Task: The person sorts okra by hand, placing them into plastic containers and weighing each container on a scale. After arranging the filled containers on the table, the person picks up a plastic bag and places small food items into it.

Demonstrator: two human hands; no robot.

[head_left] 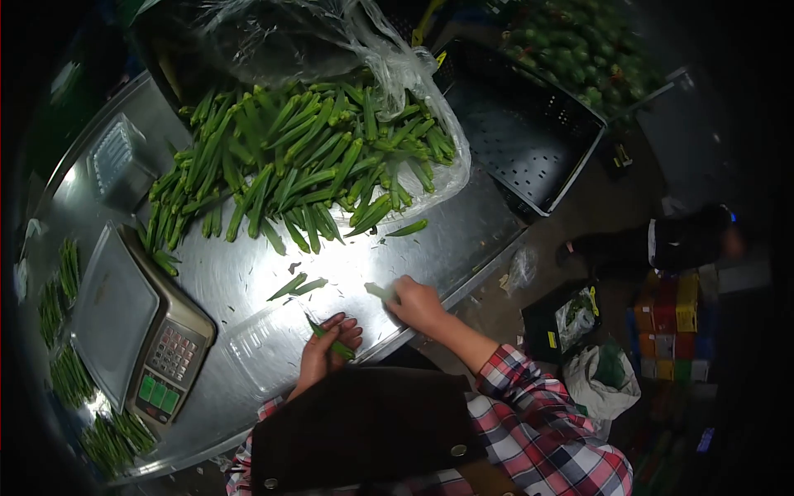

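My left hand (314, 357) is closed around a green okra pod (341, 349), low over the near edge of the metal table. To its right, my right hand (418, 304) pinches another okra pod (376, 290) by one end, slightly blurred. A clear plastic tray (258, 351) lies on the table just left of my left hand. Beyond the hands, two loose okra pods (299, 286) lie among small dark scraps. A large heap of okra (289, 157) spills from a clear plastic bag (451, 124) at the back of the table.
A digital scale (169, 351) stands at the left, with bundles of long green vegetables (70, 372) beyond it. Stacked clear trays (120, 157) sit at the far left. A black crate (529, 132) is at the right. Another person (637, 248) is on the floor side at right.
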